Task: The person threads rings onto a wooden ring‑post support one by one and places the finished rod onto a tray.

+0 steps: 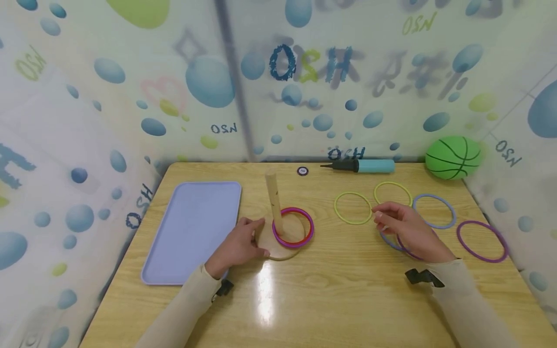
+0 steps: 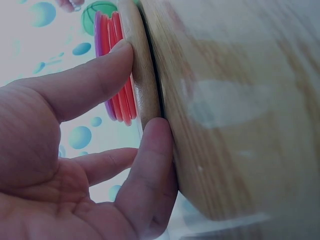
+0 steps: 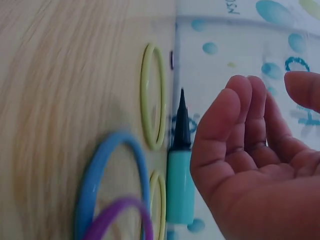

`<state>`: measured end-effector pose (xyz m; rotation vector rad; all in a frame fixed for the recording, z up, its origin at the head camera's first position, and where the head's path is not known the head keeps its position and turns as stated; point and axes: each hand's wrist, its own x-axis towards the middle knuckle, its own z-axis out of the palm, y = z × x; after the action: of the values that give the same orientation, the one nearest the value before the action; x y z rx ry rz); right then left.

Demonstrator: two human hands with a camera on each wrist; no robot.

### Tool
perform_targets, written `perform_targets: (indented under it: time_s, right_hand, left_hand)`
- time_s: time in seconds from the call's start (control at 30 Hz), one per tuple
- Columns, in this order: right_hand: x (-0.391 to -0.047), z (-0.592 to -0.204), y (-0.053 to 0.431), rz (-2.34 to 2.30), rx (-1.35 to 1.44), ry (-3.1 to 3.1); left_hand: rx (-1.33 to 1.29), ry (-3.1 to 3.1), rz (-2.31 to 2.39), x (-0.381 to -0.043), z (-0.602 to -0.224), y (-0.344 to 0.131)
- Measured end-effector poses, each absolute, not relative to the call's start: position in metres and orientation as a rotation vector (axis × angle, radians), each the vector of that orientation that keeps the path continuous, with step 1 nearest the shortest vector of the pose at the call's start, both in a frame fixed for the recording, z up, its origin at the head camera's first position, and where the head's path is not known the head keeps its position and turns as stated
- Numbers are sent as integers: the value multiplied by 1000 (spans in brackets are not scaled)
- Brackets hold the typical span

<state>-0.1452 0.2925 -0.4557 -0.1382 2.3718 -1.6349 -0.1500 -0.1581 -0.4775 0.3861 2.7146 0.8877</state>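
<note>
A ring-toss stand with an upright wooden post (image 1: pixel 272 200) and a round wooden base (image 1: pixel 278 251) stands in mid-table. My left hand (image 1: pixel 237 244) grips the base's left edge, thumb and fingers against its rim. Around the post lie stacked rings, a purple ring (image 2: pixel 98 37) over red rings (image 2: pixel 118 107). My right hand (image 1: pixel 411 229) hovers over the loose rings with fingers loosely bent, holding nothing. Below it lie a blue ring (image 3: pixel 90 190) and a purple ring (image 3: pixel 125 202), partly hidden by the hand in the head view. One yellow ring (image 1: pixel 335 209) lies left of that hand.
Another yellow ring (image 1: pixel 393 183), a blue ring (image 1: pixel 455 212) and a purple ring (image 1: pixel 485 260) lie at the right. A lavender tray (image 1: pixel 196 232) sits left. Along the back are a small dark disc (image 1: pixel 302 171), a teal hand pump (image 1: pixel 375 166) and a green ball (image 1: pixel 453 157).
</note>
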Motion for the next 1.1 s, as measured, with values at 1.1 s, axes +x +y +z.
perform_targets:
  time_s: [1.1]
  right_hand:
    - [-144,-490,396,-905,-190,2903]
  left_hand:
    - [369,2675,931,-150,-479,-160]
